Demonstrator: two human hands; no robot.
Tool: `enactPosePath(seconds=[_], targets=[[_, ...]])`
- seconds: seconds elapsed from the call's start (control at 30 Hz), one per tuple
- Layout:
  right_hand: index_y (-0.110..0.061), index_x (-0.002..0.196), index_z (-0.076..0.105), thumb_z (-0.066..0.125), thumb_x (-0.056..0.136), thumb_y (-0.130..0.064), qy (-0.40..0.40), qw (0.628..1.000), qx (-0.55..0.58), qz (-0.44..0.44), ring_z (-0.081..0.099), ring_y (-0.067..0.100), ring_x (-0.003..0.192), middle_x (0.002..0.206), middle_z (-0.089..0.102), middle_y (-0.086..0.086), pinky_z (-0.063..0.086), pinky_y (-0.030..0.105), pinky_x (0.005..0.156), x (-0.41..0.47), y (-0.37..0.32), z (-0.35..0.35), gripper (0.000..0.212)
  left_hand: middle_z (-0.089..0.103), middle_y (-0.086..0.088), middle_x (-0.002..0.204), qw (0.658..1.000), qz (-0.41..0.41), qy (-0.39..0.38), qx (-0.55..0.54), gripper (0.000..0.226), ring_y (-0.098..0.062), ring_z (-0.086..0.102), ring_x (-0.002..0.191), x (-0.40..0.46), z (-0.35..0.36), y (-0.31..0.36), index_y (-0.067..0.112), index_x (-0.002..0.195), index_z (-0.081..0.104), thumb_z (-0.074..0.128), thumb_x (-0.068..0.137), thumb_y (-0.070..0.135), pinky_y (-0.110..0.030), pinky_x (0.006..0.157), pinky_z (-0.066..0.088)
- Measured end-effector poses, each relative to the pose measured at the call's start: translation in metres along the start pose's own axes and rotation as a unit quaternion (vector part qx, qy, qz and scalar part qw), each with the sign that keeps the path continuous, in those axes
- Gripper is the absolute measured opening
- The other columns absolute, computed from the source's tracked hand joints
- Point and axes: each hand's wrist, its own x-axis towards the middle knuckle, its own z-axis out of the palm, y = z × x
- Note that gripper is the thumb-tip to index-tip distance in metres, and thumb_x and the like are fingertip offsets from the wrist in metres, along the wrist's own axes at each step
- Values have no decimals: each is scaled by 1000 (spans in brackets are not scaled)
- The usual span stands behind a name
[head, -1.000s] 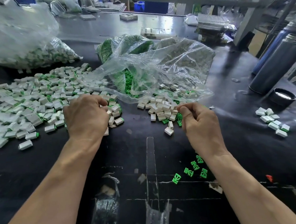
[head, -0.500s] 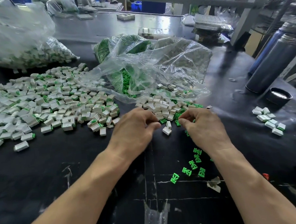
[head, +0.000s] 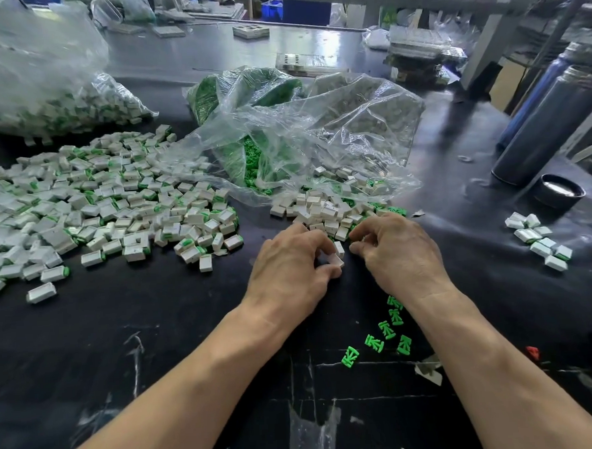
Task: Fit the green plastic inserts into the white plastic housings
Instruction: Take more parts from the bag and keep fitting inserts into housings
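From the head camera, the left hand (head: 290, 269) pinches a white housing (head: 332, 259) between thumb and curled fingers, just above the black table (head: 156, 334). The right hand (head: 397, 253) sits just beside it with fingers curled toward the thumb; whether a green insert is held there cannot be told, since the fingertips hide it. Both hands work at the near edge of a small heap of empty housings (head: 324, 210) spilling from a clear plastic bag (head: 317, 137), which also holds loose green pieces. A few green inserts (head: 387, 329) lie on the table near the right wrist. To the left spreads a broad pile of fitted housings (head: 98, 207), many showing green at one end.

The parts look light, rigid and smooth, so they probably slip easily and need a firm fingertip pinch. The housing seems best held by its long flat sides, open end toward the other hand; the insert by its wider end, leaving the narrow end free to enter.
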Motion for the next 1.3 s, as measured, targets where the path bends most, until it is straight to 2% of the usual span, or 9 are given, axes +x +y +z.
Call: enactPosePath(seconds=[0.17,0.23,0.37,0.47,0.57,0.7,0.8,0.9,1.3], targets=[[-35,95,69,74,92,-40,-12,1000,-18,3,60,23,109,111,61,-6,41,35,84,0,-1,-3,7,62,28,77,998,-23,7,-62,23,6,54,73,-1,0,-3,34,82,63,84,78,29,-11,63,36],[-34,94,66,75,91,-39,-11,1000,-24,-1,60,22,107,111,62,-6,39,33,82,-1,-2,-4,11,58,37,74,997,-21,9,-78,23,9,54,68,-1,2,-5,33,78,62,84,78,27,-11,57,37],[-32,93,64,78,89,-36,-8,1000,-11,-7,60,20,100,102,64,-7,39,32,81,-1,-3,-6,15,66,19,76,979,-23,10,-203,24,2,57,66,0,1,-7,35,86,69,83,81,17,-12,62,42],[-31,102,68,77,90,-32,1,1000,23,-11,62,20,103,103,67,-7,47,35,89,-3,-1,-5,15,73,8,80,936,-28,9,-350,22,-5,66,75,0,-5,-6,27,91,77,81,83,7,-17,71,51],[-25,100,75,76,92,-22,34,990,135,-17,66,16,97,97,73,-8,52,35,92,-4,1,-2,9,76,2,77,896,-41,15,-443,15,-5,66,69,1,-10,-6,15,88,78,79,83,1,-15,64,51],[-23,89,77,78,91,-12,45,914,403,0,64,-1,67,76,75,-13,49,18,68,-7,0,0,11,77,-14,85,876,-64,34,-478,14,-11,68,67,4,-13,-8,15,87,76,77,84,1,-19,60,51],[-18,90,76,74,92,-4,33,858,511,-27,52,1,51,66,69,-10,42,14,51,-11,-7,-1,14,76,-20,93,874,-72,33,-480,12,-11,68,67,5,-12,-9,11,90,75,76,85,0,-21,60,52],[-15,93,75,73,93,-1,21,844,533,-56,52,3,52,67,68,-9,42,15,49,-14,-10,-2,14,76,-21,92,872,-76,32,-482,12,-12,67,67,5,-12,-9,10,90,75,77,85,0,-22,61,51],[-22,95,75,78,90,-7,39,887,450,-92,63,-3,67,80,74,-12,47,12,65,-18,-12,0,16,74,-25,97,858,-88,7,-507,18,-21,63,74,0,-14,-4,4,97,73,78,81,10,-22,58,48]])
